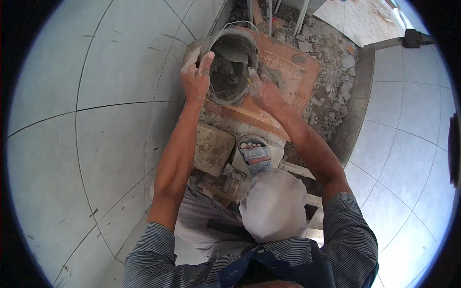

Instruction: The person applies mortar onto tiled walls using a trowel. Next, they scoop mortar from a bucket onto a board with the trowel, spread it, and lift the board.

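Observation:
A round bucket (224,100) crusted with cement has its mouth facing me and wet grey mortar (225,74) inside. My left hand (196,77) is closed on the bucket's left rim, thumb lying along the edge. At the right rim is my right hand (264,91), fingers curled together. A small yellow bit shows at those fingers, but what they hold is mostly hidden. A wire handle (235,22) arches over the far side of the bucket. Underneath lies a reddish-brown ribbed board (283,57) smeared with mortar.
Large pale tiles (120,62) stretch along the left, and more tiles (403,105) along the right. Rubble (331,96) fills the strip beyond the board. A dusty square block (212,149) lies near my sandalled foot (255,152). Thin poles (301,17) stand at the far end.

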Demonstrator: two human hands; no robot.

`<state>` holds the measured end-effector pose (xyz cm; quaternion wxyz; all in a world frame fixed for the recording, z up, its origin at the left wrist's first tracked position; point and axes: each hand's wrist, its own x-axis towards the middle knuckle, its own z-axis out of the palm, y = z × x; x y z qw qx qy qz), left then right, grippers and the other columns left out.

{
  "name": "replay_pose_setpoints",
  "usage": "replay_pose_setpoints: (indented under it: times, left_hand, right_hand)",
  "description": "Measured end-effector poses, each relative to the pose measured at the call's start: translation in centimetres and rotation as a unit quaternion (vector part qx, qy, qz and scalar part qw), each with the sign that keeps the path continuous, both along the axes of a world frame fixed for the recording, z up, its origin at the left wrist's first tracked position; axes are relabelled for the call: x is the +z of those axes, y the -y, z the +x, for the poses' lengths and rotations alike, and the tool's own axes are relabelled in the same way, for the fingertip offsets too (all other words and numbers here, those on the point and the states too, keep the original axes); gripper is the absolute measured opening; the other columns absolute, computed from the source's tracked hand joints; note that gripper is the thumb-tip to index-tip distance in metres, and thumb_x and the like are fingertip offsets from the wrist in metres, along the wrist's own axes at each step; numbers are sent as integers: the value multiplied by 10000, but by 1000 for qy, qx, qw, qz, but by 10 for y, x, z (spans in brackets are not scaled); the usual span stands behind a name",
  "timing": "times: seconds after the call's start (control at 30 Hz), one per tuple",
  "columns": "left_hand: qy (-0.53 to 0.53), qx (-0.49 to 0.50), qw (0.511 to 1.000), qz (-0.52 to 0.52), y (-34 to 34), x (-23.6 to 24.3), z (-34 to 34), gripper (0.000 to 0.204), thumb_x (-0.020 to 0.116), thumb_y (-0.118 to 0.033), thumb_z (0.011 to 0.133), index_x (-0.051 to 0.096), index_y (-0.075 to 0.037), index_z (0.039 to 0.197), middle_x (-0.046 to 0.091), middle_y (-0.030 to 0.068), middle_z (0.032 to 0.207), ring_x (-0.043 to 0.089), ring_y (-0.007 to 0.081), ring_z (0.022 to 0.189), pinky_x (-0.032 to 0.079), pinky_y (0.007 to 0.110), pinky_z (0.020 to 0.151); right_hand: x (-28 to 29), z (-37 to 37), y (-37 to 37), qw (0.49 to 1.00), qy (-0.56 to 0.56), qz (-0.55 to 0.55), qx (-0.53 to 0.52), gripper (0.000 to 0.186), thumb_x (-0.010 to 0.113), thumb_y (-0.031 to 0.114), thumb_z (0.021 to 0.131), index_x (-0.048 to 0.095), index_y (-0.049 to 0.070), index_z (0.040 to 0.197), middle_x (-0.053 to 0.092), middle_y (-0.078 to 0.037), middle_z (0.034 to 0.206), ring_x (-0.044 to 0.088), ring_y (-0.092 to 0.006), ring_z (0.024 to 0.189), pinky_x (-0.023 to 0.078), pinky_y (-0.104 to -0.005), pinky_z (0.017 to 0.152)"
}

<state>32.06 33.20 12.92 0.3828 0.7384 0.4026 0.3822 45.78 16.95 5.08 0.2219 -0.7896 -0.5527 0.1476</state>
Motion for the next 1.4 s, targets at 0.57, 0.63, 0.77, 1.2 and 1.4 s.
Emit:
replay_pose_setpoints:
  times: [0.57,0.63,0.77,1.2,1.4]
  left_hand:
    - [16,-122,977,175,3,41,15,334,650,-277,820,627,27,956,604,153,833,582,306,745,458,358,669]
    - [0,-137,977,163,4,49,7,366,655,-299,820,626,30,978,605,149,853,584,288,766,452,354,697]
    - [-24,-178,976,119,5,64,-2,380,666,-302,813,626,40,973,613,126,845,590,239,773,453,339,696]
    - [29,-161,986,-44,-14,62,-18,565,706,-412,761,603,47,1075,601,116,1027,558,200,925,429,312,823]
    - [96,-46,991,-75,-25,16,-26,473,688,-338,793,612,64,1029,628,96,965,559,173,861,440,290,775]
  right_hand:
    - [-19,26,8,975,162,108,104,375,510,133,845,468,-39,1176,541,-282,1101,579,-388,925,481,-435,775]
    - [-8,21,12,993,-8,-73,91,355,484,165,849,512,-2,1161,479,-216,1245,531,-354,1059,451,-405,885]
    - [24,12,12,944,-238,-224,50,378,454,239,870,518,45,1189,491,-167,1260,480,-343,1139,395,-395,956]
    - [26,0,16,664,-707,-232,-74,445,477,356,927,415,134,1307,534,-71,735,469,-144,464,385,-273,369]
    - [33,-10,23,625,-749,-211,-65,419,476,350,927,402,136,1279,505,-68,672,438,-136,420,355,-274,328]
